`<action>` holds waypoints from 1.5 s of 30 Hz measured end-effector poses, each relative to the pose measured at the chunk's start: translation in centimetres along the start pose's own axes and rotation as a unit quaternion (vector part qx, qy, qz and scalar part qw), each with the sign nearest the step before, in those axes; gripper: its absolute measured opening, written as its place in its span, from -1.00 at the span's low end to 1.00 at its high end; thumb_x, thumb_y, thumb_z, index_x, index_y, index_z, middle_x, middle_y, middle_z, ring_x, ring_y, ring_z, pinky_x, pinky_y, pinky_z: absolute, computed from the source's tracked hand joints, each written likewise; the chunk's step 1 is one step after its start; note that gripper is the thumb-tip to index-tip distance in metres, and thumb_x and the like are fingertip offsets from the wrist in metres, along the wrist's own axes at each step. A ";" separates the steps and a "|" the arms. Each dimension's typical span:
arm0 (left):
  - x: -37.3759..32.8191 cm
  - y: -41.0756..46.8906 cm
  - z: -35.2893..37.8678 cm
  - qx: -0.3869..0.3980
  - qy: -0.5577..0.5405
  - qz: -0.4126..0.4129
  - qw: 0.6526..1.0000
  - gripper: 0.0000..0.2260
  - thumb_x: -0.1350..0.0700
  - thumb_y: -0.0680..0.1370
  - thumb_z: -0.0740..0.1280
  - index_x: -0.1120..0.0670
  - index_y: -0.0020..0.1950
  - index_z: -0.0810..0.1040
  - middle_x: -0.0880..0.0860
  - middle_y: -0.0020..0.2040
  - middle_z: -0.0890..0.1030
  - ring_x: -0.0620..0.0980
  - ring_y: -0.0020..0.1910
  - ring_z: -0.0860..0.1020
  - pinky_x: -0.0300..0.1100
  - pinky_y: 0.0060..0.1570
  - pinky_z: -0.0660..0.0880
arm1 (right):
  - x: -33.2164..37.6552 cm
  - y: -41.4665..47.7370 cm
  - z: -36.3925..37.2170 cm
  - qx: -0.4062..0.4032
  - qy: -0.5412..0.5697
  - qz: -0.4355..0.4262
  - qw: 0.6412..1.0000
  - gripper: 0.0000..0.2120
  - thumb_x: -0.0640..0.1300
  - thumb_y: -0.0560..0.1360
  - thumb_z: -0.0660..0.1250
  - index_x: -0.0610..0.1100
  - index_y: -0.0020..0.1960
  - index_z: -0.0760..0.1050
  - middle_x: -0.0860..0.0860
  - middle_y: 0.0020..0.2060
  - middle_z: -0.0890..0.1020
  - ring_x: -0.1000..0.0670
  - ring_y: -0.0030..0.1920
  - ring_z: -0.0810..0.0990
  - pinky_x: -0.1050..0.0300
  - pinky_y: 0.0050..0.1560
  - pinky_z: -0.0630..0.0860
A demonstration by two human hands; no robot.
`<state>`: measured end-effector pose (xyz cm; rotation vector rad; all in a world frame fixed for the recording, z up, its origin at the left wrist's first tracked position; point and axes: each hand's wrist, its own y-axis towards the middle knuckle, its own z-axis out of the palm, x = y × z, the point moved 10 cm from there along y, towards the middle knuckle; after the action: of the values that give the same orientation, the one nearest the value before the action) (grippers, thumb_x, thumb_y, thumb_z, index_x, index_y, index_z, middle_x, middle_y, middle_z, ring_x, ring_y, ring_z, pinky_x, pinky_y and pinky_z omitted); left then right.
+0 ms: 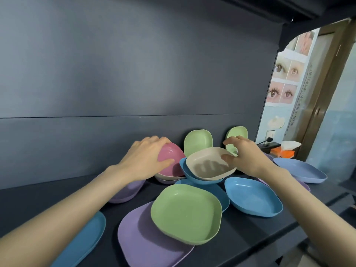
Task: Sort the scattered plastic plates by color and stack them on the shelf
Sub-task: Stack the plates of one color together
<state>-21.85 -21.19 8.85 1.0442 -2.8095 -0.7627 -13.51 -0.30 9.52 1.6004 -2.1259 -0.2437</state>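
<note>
Head camera: the left hand [148, 158] gripped a pink plate [170, 158], fingers curled over its top and thumb on its lower side, holding it tilted on edge near the back of the shelf [250, 234]. The right hand [248, 157] was at a beige plate [210, 162], thumb on its inner wall and fingers bent above the far rim; whether it was clamped on the rim could not be told. The beige plate sat tilted in a blue plate [184, 169]. Two green plates [198, 141] leaned upright against the back wall. Toward the front edge, another green plate [186, 211] lay on a purple plate [142, 239], with a second blue plate [254, 197] beside it. A lavender-blue plate [300, 170] lay at the right edge, and a further blue plate [84, 239] at the front left corner.
</note>
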 end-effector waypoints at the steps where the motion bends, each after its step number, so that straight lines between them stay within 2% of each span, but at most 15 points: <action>1: 0.3 0.6 0.6 0.005 -0.004 -0.012 1.000 -0.51 -0.17 0.52 0.26 -0.02 0.39 0.31 0.00 0.27 0.45 0.03 0.27 0.40 -0.05 0.23 0.33 | -0.9 0.6 0.3 0.006 0.008 0.007 1.000 -0.58 -0.05 0.49 0.35 -0.12 0.31 0.41 -0.08 0.18 0.49 -0.03 0.01 0.36 0.12 -0.02 0.35; 5: 2.5 2.2 2.4 0.006 -0.033 -0.081 0.996 -0.44 -0.18 0.49 0.31 0.01 0.41 0.29 0.02 0.28 0.41 0.04 0.29 0.38 -0.02 0.25 0.35 | -3.7 2.7 2.5 0.064 0.039 0.026 0.997 -0.49 0.00 0.48 0.36 -0.12 0.36 0.33 -0.08 0.25 0.47 -0.08 0.21 0.43 0.11 0.08 0.37; 8: 4.2 2.6 4.2 0.029 -0.046 -0.138 0.989 -0.29 -0.19 0.45 0.36 0.04 0.48 0.15 0.08 0.38 0.28 0.09 0.37 0.29 0.01 0.31 0.32 | -4.7 4.1 4.4 0.111 0.080 0.027 0.990 -0.42 0.05 0.45 0.38 -0.12 0.38 0.29 -0.04 0.24 0.48 -0.03 0.07 0.47 0.18 0.00 0.33; 10: 5.1 2.6 5.3 0.047 -0.066 -0.179 0.981 -0.19 -0.18 0.43 0.39 0.05 0.52 0.05 0.11 0.44 0.19 0.12 0.41 0.25 0.00 0.36 0.28 | -5.0 5.1 5.2 0.131 0.091 0.027 0.987 -0.42 0.07 0.44 0.40 -0.11 0.36 0.30 -0.01 0.12 0.50 -0.02 0.00 0.47 0.19 -0.03 0.34; 12: 6.1 2.5 6.0 0.048 -0.088 -0.219 0.971 -0.14 -0.17 0.41 0.41 0.07 0.53 0.01 0.15 0.46 0.17 0.14 0.42 0.26 -0.02 0.38 0.26 | -5.2 6.0 5.9 0.155 0.112 0.023 0.981 -0.42 0.05 0.43 0.42 -0.11 0.34 0.30 0.04 0.00 0.47 -0.02 0.00 0.46 0.18 -0.03 0.34; 16: 7.9 2.1 7.0 0.017 -0.128 -0.288 0.949 -0.11 -0.14 0.38 0.46 0.15 0.51 0.05 0.19 0.44 0.27 0.14 0.39 0.32 -0.05 0.34 0.30 | -5.5 7.4 7.3 0.184 0.125 0.006 0.975 -0.31 0.08 0.36 0.47 -0.13 0.36 0.29 0.00 0.10 0.50 -0.04 0.08 0.48 0.15 0.01 0.39; 21: 9.5 2.8 7.6 -0.003 -0.130 -0.349 0.928 -0.24 -0.10 0.39 0.47 0.21 0.42 0.21 0.19 0.27 0.49 0.18 0.25 0.45 -0.09 0.09 0.39 | -5.8 8.1 8.9 0.217 0.141 0.005 0.966 -0.30 0.07 0.33 0.50 -0.14 0.35 0.31 -0.03 0.17 0.50 -0.05 0.13 0.48 0.15 0.07 0.40; 23: 9.8 3.3 7.5 -0.013 -0.128 -0.357 0.925 -0.31 -0.08 0.38 0.48 0.22 0.36 0.31 0.19 0.24 0.51 0.19 0.23 0.47 -0.08 0.09 0.41 | -5.8 8.4 9.1 0.220 0.151 0.006 0.964 -0.30 0.05 0.32 0.52 -0.14 0.34 0.33 -0.04 0.15 0.50 -0.05 0.11 0.48 0.17 0.05 0.39; 27: 9.9 4.0 7.1 -0.020 -0.090 -0.346 0.934 -0.55 -0.04 0.37 0.50 0.19 0.13 0.53 0.16 0.09 0.61 0.19 0.10 0.53 -0.07 0.04 0.45 | -5.8 8.8 9.4 0.204 0.151 0.009 0.967 -0.40 -0.04 0.29 0.55 -0.14 0.25 0.42 -0.04 0.06 0.52 -0.06 0.03 0.50 0.14 0.00 0.43; 32: 10.3 4.4 6.9 -0.037 -0.076 -0.340 0.937 -0.61 0.07 0.38 0.50 0.16 0.13 0.52 0.17 0.06 0.61 0.21 0.07 0.54 -0.08 0.01 0.44 | -5.4 9.1 8.7 0.168 0.197 0.000 0.966 -0.67 -0.15 0.30 0.53 -0.17 0.02 0.55 -0.03 -0.15 0.58 -0.08 -0.10 0.55 0.12 -0.14 0.47; 34: 10.3 4.4 6.7 -0.052 -0.080 -0.338 0.936 -0.65 0.12 0.39 0.47 0.14 0.13 0.52 0.17 0.05 0.61 0.22 0.05 0.54 -0.09 -0.01 0.43 | -5.3 9.1 8.4 0.155 0.219 -0.001 0.963 -0.81 -0.18 0.31 0.51 -0.15 -0.13 0.55 -0.02 -0.24 0.58 -0.07 -0.18 0.53 0.14 -0.25 0.44; 36: 10.2 4.4 6.1 -0.073 -0.083 -0.332 0.937 -0.70 0.16 0.40 0.45 0.12 0.10 0.54 0.15 0.00 0.62 0.22 0.03 0.54 -0.09 -0.03 0.43 | -5.3 9.1 8.0 0.135 0.233 0.001 0.963 -0.86 -0.18 0.33 0.50 -0.14 -0.21 0.53 0.00 -0.30 0.56 -0.04 -0.23 0.50 0.18 -0.32 0.41; 41: 9.1 4.3 3.7 -0.151 -0.115 -0.309 0.932 -0.81 0.21 0.42 0.41 0.11 0.02 0.59 0.06 -0.17 0.60 0.15 -0.05 0.56 -0.14 -0.05 0.43 | -5.1 9.0 6.5 0.082 0.266 -0.004 0.960 -0.88 -0.18 0.36 0.48 -0.17 -0.14 0.58 -0.02 -0.30 0.58 -0.05 -0.23 0.52 0.19 -0.32 0.41; 45: 7.6 3.8 0.1 -0.219 -0.110 -0.279 0.928 -0.80 0.24 0.47 0.36 0.16 0.08 0.62 0.13 -0.08 0.65 0.17 0.00 0.57 -0.12 -0.01 0.43 | -4.7 9.1 4.5 0.023 0.281 -0.015 0.959 -0.88 -0.16 0.40 0.43 -0.17 -0.13 0.52 -0.03 -0.26 0.59 -0.08 -0.21 0.52 0.15 -0.31 0.40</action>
<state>-30.03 -23.40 9.63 1.7595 -2.2986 -1.5550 -22.39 6.25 8.07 1.5022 -1.6753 0.2322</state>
